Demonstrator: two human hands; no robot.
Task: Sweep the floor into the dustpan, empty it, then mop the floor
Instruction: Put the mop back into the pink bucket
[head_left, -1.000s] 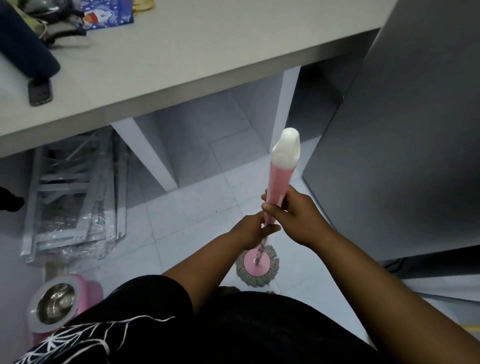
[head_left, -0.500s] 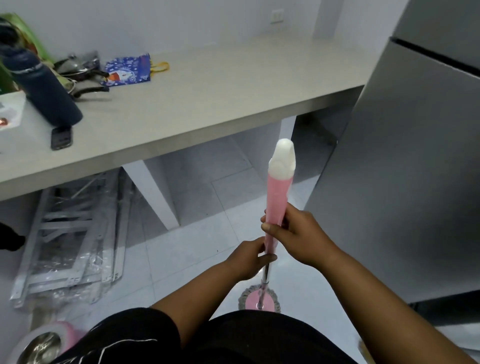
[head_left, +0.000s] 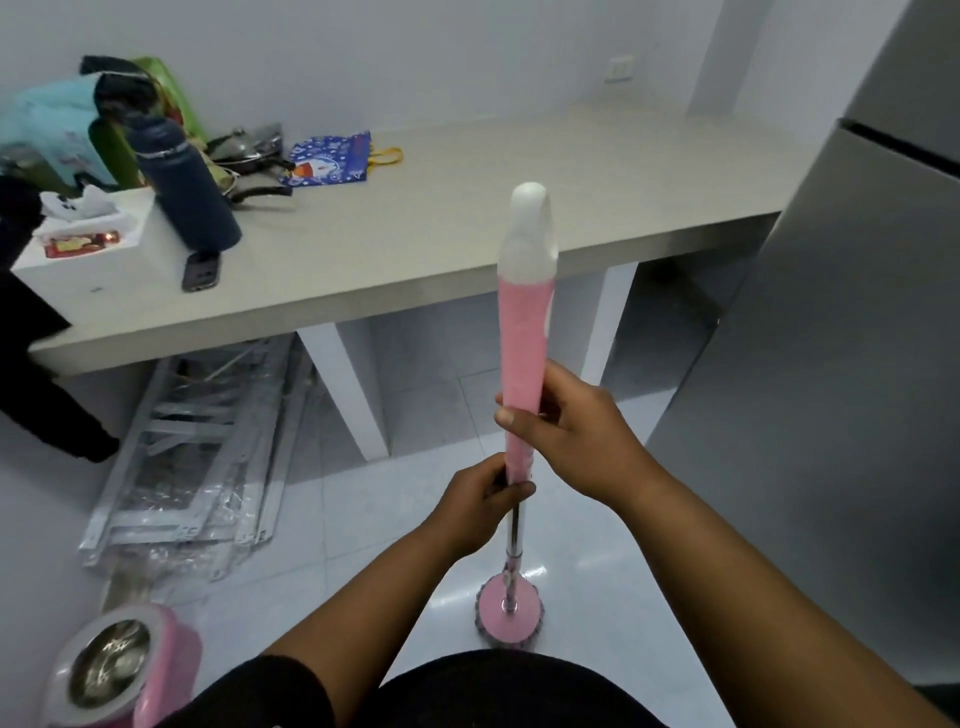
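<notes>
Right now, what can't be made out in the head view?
All head view.
Mop head: strands mostly hidden under its pink disc.
Pink bucket: cut off by the bottom edge; contents blurred.
Bags at the counter's left end: blurred, overlapping, partly behind the blue bottle.
Left hand: far side of its grip hidden behind the mop handle.

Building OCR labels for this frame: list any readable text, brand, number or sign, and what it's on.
Nothing legible.
navy bottle: pale lettering on the band near its cap, too blurred to read.
blue gift bag: printed pattern, any words too small to read.
white box: red label, blurred.
mop handle: no print that I can make out.
</notes>
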